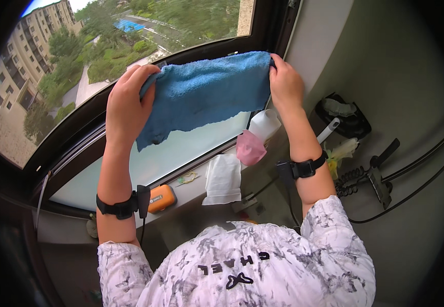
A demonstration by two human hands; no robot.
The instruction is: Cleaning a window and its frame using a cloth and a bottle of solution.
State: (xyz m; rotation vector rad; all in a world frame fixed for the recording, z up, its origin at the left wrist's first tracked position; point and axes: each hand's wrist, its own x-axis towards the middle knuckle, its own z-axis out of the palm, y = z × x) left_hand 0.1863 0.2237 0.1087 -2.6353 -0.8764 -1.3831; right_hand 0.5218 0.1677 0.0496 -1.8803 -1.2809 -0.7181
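A blue towel (206, 97) is stretched between my two hands in front of the window, its lower edge hanging down unevenly with a dark stain near the left corner. My left hand (131, 105) pinches its upper left corner, thumb toward me. At the upper right corner, my right hand (286, 82) has its fingers closed on the cloth, beside the window frame. Behind the towel, the lower frosted pane (206, 140) is partly covered.
On the sill stand an orange case (161, 198), a white cloth (223, 179), a pink crumpled cloth (250, 148) and a white bottle (265, 124). To the right are a black dustpan-like holder (343, 113) and dark cables (411, 200). The window frame (206, 50) runs across the top.
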